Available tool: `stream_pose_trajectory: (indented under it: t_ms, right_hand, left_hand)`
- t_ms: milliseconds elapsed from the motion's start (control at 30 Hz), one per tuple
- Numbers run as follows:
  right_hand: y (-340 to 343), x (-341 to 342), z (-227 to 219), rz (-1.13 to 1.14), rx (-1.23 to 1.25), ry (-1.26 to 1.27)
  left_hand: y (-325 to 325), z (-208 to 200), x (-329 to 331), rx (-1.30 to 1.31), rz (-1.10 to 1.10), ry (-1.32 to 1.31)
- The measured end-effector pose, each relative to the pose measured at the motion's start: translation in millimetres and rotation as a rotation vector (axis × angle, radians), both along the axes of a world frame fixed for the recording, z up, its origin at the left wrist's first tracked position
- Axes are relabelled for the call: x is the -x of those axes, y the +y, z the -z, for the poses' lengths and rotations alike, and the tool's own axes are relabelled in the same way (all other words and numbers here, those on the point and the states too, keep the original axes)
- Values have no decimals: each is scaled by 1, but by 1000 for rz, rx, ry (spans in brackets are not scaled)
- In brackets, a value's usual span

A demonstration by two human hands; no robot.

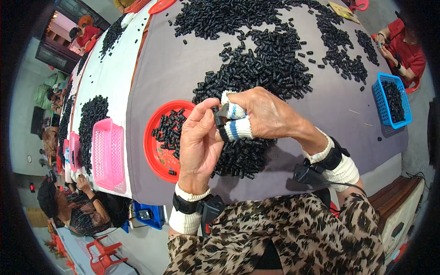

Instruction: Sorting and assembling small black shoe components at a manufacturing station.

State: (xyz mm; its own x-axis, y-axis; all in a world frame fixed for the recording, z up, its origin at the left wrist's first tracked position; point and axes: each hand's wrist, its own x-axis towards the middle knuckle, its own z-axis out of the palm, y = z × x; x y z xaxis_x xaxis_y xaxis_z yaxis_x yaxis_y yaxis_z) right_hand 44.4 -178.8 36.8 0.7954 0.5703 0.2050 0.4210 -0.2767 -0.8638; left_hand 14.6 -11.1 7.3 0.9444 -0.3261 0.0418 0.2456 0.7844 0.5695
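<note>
Over the near part of the grey-covered table, my left hand (198, 146) pinches a small black cylindrical plastic part (217, 111) between thumb and fingers. My right hand (270, 112) is closed and meets it there, with white and blue fabric finger covers (239, 129) on its fingers. A dark angular piece (223, 111) shows at the right fingertips, against the part; its kind is unclear. Beneath and beyond my hands lies a large heap of similar black parts (256, 68). A round red tray (149, 142) holding more of them sits just left of my left hand.
A pink basket (108, 160) stands on the white-covered table at left, near another pile (93, 114). A blue basket (398, 120) of black parts is at the right edge. One person (405, 55) sits at the far right, another (78, 206) at the lower left.
</note>
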Motion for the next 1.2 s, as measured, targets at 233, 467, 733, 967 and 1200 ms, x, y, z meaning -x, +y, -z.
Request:
stream_pose_trajectory:
  t_ms: [233, 467, 733, 967, 1200]
  right_hand:
    - [-1, 2, -1, 50, -35, 1]
    - [-1, 1, 0, 34, 22, -13]
    - [0, 1, 2, 26, 50, -8]
    - [1, 5, 6, -16, -25, 55]
    - [0, 8, 0, 88, -60, 32]
  left_hand:
    - [4, -3, 1, -83, -16, -18]
    - [3, -6, 3, -202, -90, -56]
    - [3, -7, 5, -274, -118, -43]
    - [1, -2, 6, -305, -142, -24]
    - [-5, -8, 5, -129, -73, 38]
